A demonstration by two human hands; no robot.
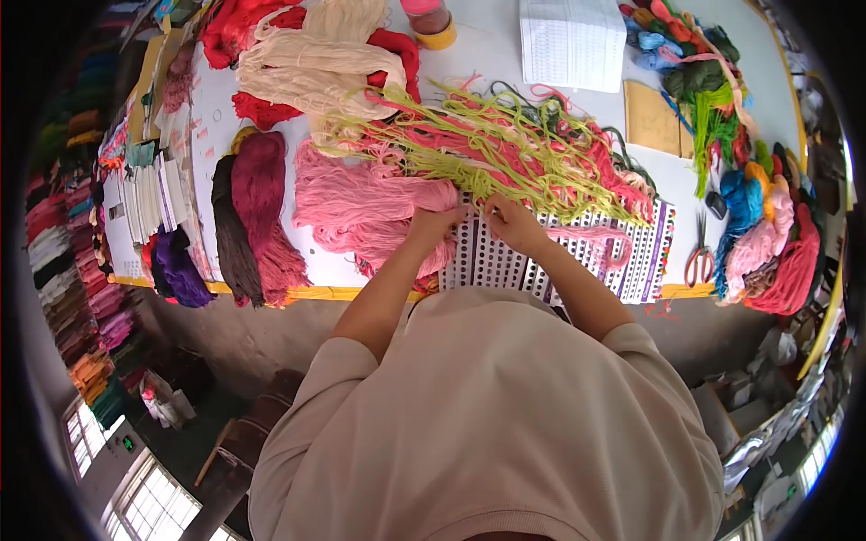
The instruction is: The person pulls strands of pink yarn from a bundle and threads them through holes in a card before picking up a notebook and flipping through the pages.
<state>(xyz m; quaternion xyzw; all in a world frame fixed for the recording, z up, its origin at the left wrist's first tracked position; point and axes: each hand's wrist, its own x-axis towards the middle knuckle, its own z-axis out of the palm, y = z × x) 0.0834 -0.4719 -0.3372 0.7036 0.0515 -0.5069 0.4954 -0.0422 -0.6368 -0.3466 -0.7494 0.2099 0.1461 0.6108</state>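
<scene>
My left hand rests at the right edge of a pink yarn hank, fingers pinched together at the top of white punched cards. Close beside it, my right hand is also closed in a pinch over the cards, near their top edge. What either pinch holds is too small to make out. A looped bundle of pink strands lies across the cards, to the right of my right wrist. Beyond both hands spreads a tangled heap of lime-green and coral-pink yarn, partly covering the cards.
Cream yarn and red yarn lie at the back left, maroon yarn nearer. Scissors sit by the front edge at right, near multicoloured hanks. A printed sheet and a brown notebook lie farther back.
</scene>
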